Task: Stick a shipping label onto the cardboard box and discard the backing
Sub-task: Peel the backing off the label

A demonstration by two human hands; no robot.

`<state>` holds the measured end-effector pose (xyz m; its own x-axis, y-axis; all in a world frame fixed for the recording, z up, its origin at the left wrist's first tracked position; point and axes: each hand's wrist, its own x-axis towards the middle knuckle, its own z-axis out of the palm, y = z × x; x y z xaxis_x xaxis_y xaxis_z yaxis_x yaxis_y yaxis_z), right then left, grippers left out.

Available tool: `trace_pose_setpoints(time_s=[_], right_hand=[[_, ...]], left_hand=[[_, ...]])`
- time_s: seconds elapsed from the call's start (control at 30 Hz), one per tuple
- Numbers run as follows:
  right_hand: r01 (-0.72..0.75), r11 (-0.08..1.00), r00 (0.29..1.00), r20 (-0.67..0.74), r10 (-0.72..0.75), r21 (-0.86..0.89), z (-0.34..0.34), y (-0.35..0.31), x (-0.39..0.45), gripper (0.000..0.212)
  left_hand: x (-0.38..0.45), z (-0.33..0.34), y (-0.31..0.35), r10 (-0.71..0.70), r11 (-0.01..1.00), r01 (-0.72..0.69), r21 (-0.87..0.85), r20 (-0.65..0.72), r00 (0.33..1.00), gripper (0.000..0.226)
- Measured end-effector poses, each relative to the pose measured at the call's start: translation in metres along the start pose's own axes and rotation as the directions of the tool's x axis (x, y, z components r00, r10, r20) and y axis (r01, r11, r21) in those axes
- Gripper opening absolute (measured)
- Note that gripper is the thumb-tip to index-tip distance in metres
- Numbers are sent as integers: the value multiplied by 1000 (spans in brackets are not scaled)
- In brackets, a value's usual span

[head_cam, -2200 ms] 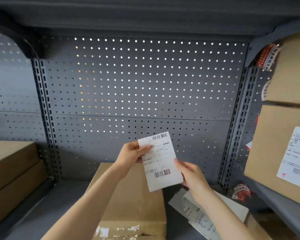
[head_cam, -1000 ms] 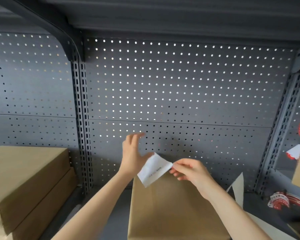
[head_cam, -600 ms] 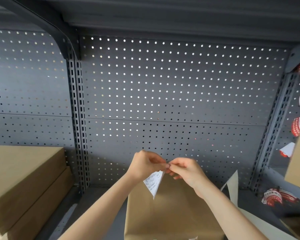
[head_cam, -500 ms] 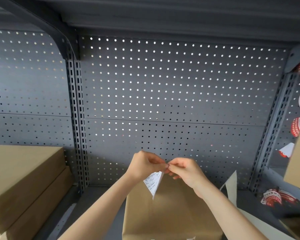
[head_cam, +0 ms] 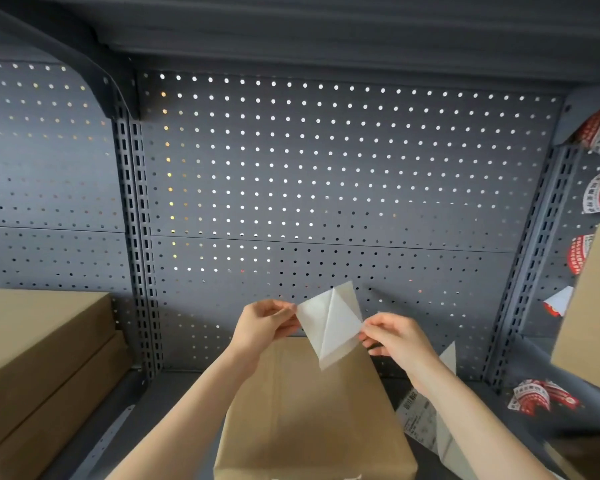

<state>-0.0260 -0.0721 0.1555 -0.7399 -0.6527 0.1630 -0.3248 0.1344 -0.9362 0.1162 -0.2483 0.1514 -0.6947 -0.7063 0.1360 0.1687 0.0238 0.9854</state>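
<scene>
A plain brown cardboard box [head_cam: 312,420] lies on the grey shelf, directly below my hands. Above its far edge I hold a white shipping label [head_cam: 329,323] with its blank side facing me. The sheet is partly split into two layers along a diagonal line. My left hand [head_cam: 264,322] pinches its left corner. My right hand [head_cam: 395,337] pinches its right edge. The printed side is hidden from me.
Two stacked cardboard boxes [head_cam: 39,358] sit at the left. More labels and backing sheets [head_cam: 426,424] lie right of the box. A box [head_cam: 593,306] leans in at the right edge, near red-and-white tape scraps [head_cam: 541,398]. A grey pegboard [head_cam: 326,188] forms the back wall.
My hands were pinched close together at one corner of the folded label. They have now pulled apart, spreading the sheet and separating its layers.
</scene>
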Motion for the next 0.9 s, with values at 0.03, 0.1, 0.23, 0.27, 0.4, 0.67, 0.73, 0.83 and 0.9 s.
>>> trace_pose_setpoints(time_s=[0.03,0.1,0.23,0.27,0.4,0.67,0.73,0.83,0.9], right_hand=[[-1,1000,1000,-13,0,-20,-7,2,0,12],[6,998,999,-37,-9,-58,-22,4,0,13],[16,995,997,-79,-24,-95,-46,6,0,14],[17,996,996,-86,-25,-92,-50,7,1,15],[3,998,993,-115,-10,-57,-60,12,6,16],[-1,1000,988,-153,0,-6,-63,17,14,14],[8,1000,987,-161,-8,-2,-62,16,14,16],[16,1000,985,-170,-14,11,-63,15,15,18],[15,999,984,-179,-7,44,-66,16,17,15]], left_hand=[[1,2,-2,-2,1000,2,-6,-10,1000,19],[2,5,-4,-3,1000,2,-20,-32,999,20],[6,7,-6,-2,999,-2,-52,-89,996,18],[6,7,-6,-2,998,-4,-56,-104,995,18],[8,-1,-7,-12,995,-3,-95,-151,989,15],[11,-26,-9,-69,983,23,-181,-253,965,14],[12,-34,-11,-104,977,46,-210,-273,956,13],[13,-46,-16,-141,968,68,-240,-302,943,10],[12,-55,-19,-162,962,69,-263,-350,923,8]])
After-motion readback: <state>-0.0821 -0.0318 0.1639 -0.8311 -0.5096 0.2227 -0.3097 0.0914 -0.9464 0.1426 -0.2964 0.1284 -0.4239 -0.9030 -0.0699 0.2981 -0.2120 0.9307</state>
